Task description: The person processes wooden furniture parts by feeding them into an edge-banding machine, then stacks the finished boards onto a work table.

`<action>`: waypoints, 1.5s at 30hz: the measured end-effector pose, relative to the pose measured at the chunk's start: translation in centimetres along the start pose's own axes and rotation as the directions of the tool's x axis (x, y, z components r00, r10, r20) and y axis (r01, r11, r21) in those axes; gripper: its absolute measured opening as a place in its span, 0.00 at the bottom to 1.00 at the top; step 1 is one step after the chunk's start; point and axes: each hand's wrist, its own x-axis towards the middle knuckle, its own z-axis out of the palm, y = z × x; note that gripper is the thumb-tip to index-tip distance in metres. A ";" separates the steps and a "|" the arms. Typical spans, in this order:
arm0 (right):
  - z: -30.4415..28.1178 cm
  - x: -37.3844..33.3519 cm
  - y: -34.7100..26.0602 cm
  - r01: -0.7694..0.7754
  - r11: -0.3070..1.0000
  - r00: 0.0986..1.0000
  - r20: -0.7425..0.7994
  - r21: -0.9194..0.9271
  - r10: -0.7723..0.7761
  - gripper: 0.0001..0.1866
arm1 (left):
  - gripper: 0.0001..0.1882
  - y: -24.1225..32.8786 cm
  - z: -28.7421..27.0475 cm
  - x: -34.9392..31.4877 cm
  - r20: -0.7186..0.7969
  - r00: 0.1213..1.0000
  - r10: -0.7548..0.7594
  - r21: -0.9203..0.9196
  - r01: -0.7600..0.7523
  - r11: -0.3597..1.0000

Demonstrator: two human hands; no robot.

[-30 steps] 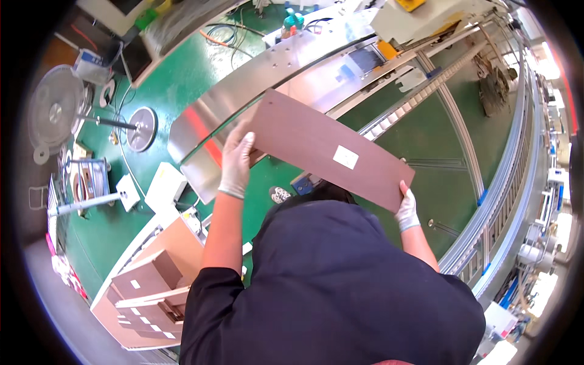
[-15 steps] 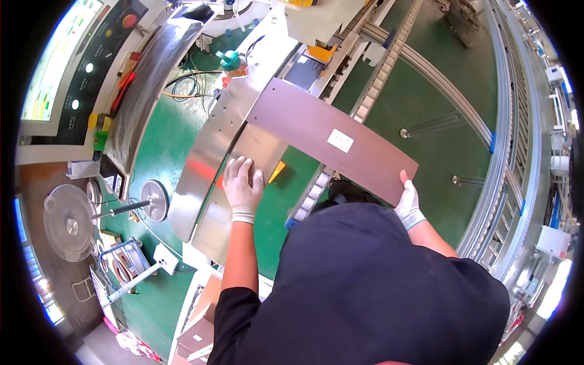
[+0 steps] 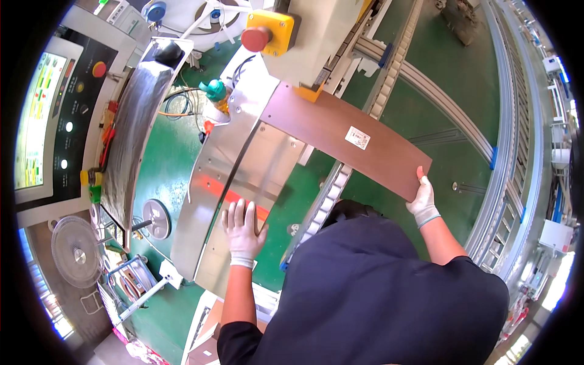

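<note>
A long brown panel (image 3: 322, 125) with a white printed label (image 3: 358, 138) reaches from the machine's metal table out to the right. My right hand (image 3: 423, 199), in a white glove, grips its near right corner, thumb on top and the fingers hidden beneath. The panel's far left end lies at the metal table (image 3: 210, 182), partly under the beige machine head (image 3: 298, 52). My left hand (image 3: 243, 234), also gloved, rests open on the table's near plate, fingers stretched out beside the dark slot and a red stripe of light.
A red button on a yellow box (image 3: 257, 39) sits at the far side. At left stands a control panel with a screen (image 3: 41, 121). A green-topped bottle (image 3: 216, 92) is beyond the table. Roller tracks (image 3: 328, 198) run under the panel; a fan (image 3: 78, 252) stands lower left.
The panel has shifted a little right in the picture, with my right hand still on its corner. My left hand has moved nearer to me and flattened. The machine head shows more fully.
</note>
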 end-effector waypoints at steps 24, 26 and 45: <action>3.4 21.5 -17.4 0.347 0.892 0.933 -0.009 0.289 -0.359 0.21 | 0.41 2.0 0.6 0.6 0.001 1.000 -0.019 0.002 0.019 1.000; 7.5 19.0 -14.8 0.444 0.877 0.896 -0.058 0.181 -0.441 0.23 | 0.41 1.9 0.0 0.2 -0.006 0.999 -0.049 0.011 0.049 0.999; 14.7 -7.5 17.4 0.933 -0.212 -0.176 0.883 0.290 0.434 0.15 | 0.18 -2.6 3.7 -29.1 -0.228 0.170 -0.959 -0.422 0.870 0.255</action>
